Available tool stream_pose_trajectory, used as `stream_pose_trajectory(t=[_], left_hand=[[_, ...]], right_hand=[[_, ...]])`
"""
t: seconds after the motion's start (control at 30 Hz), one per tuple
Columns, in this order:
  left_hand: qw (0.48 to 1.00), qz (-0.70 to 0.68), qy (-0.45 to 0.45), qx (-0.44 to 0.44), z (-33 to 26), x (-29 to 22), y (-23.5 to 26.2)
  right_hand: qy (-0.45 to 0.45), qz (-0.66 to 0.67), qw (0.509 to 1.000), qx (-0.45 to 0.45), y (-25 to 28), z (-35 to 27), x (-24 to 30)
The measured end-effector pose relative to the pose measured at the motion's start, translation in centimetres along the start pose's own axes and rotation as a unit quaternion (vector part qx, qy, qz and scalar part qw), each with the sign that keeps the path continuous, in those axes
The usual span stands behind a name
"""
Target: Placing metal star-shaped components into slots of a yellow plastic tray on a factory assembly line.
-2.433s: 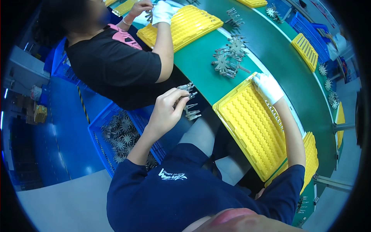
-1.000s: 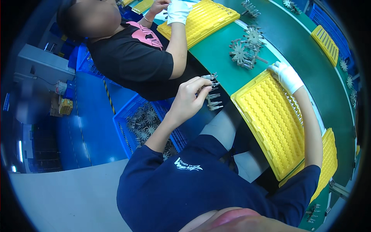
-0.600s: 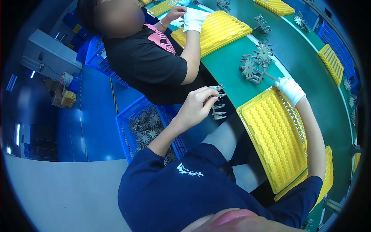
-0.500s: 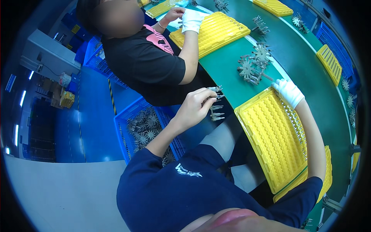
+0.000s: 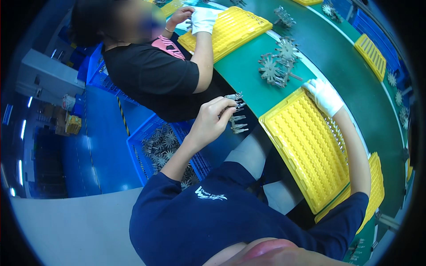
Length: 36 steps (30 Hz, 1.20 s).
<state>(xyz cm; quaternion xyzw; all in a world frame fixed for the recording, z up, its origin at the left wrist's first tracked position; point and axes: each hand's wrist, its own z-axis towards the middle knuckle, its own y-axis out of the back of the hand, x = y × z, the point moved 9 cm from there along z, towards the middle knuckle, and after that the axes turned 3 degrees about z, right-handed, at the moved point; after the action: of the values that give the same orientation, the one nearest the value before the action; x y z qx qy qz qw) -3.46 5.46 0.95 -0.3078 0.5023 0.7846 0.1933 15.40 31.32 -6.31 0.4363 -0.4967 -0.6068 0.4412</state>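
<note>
My bare left hand is closed on a metal rack with several prongs, held in front of the green bench's edge. The rack's inner part is hidden by my fingers. My right hand, in a white glove, is bent with its fingertips together at the far corner of a yellow ridged tray. Whatever lies between those fingertips is too small to make out. Small shiny metal pieces line the tray's right side, partly behind my right forearm. Just beyond the tray stand star-shaped metal racks.
A co-worker in a black shirt handles another yellow tray at the far left. A blue crate of star-shaped metal racks stands left of my legs. Another yellow tray lies under my right arm. The green conveyor curves along the right.
The whole scene has shifted slightly left as the view turned. My left hand still holds the metal rack, and my right hand stays at the tray's far corner with its fingers slightly rearranged.
</note>
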Motion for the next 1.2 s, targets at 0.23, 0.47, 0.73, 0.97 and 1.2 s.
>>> stream_pose_trajectory(t=[0.23, 0.47, 0.73, 0.97, 1.2], left_hand=[[0.999, -0.022, 0.027, -0.003, 0.6, 0.1, -0.3], [0.996, -0.056, 0.063, 0.017, 0.4, 1.3, -0.8], [0.998, -0.038, 0.049, 0.015, 0.7, 1.3, -1.0], [0.998, -0.038, 0.039, 0.013, 0.8, 1.2, -1.3], [0.998, -0.043, 0.039, 0.009, 0.6, 1.4, -1.1]], right_hand=[[-0.034, 0.039, 0.998, -0.044, 0.0, -0.6, -1.7], [-0.106, 0.221, 0.970, -0.009, 0.0, -2.2, -3.6], [-0.101, 0.140, 0.983, 0.059, 1.4, -1.0, -1.8], [-0.100, 0.127, 0.981, 0.108, 0.2, 0.5, -2.3], [-0.041, 0.041, 0.996, 0.071, 0.7, 0.0, -1.3]])
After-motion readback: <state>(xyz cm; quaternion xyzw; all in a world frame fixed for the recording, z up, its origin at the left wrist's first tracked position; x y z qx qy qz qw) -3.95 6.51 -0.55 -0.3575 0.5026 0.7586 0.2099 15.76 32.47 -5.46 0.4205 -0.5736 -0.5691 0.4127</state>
